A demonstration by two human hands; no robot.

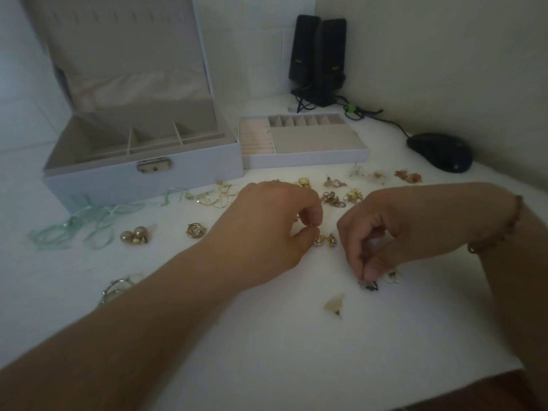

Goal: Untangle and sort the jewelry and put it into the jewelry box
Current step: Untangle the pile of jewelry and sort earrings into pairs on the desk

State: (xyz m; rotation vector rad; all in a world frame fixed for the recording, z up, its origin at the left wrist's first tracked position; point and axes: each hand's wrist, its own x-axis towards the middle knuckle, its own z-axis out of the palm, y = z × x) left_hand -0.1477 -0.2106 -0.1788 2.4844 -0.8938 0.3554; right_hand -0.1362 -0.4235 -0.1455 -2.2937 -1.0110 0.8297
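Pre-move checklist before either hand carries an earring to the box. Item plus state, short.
1. Left hand has a grip on the gold earring pair: ok, thumb and forefinger pinch its left end.
2. Right hand has a grip on the small dark piece: ok, fingertips pinch it on the table.
3. Held pieces free of neighbouring jewelry: cannot tell, too small and dim.
4. Jewelry box open: ok, lid up, compartments exposed.
5. Removable tray reachable: ok, it sits beside the box, uncovered.
6. Path to box clear: not ok, loose gold earrings lie between hands and tray.
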